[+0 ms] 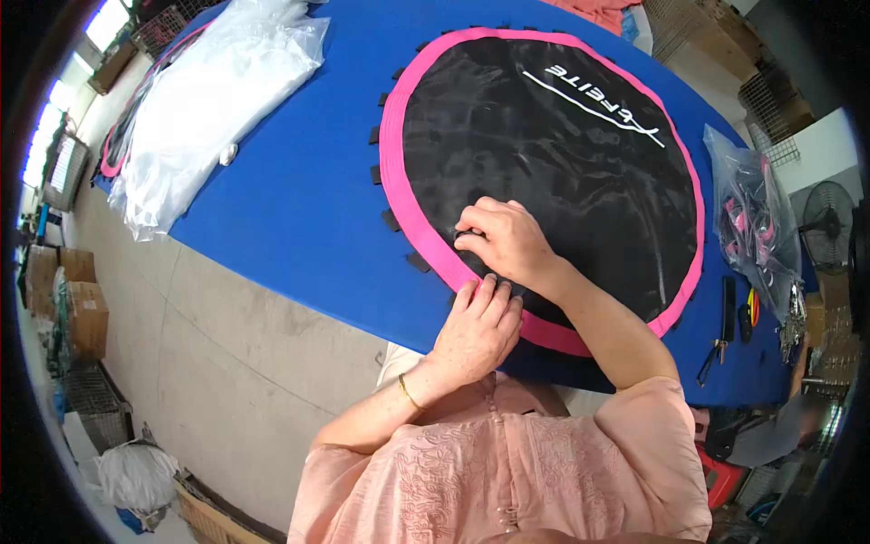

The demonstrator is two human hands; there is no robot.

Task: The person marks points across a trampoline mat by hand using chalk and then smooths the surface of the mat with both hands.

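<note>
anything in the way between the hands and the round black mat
Nothing visible: the left hand rests on the pink border of the mat, and the right hand is at its black fabric.

We see a black trampoline mat (553, 181) with a hot-pink border (392, 136) and white lettering (599, 97); beneath it, a royal-blue tabletop (272, 204); on its near side, our salmon-pink blouse (435, 476), embroidered with scrolls.

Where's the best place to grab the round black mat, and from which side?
Probably the pink border of the mat, pinched from the near side: the mat lies flat, leaving mainly its edge for fingers to get under, and the left hand rests there.
</note>
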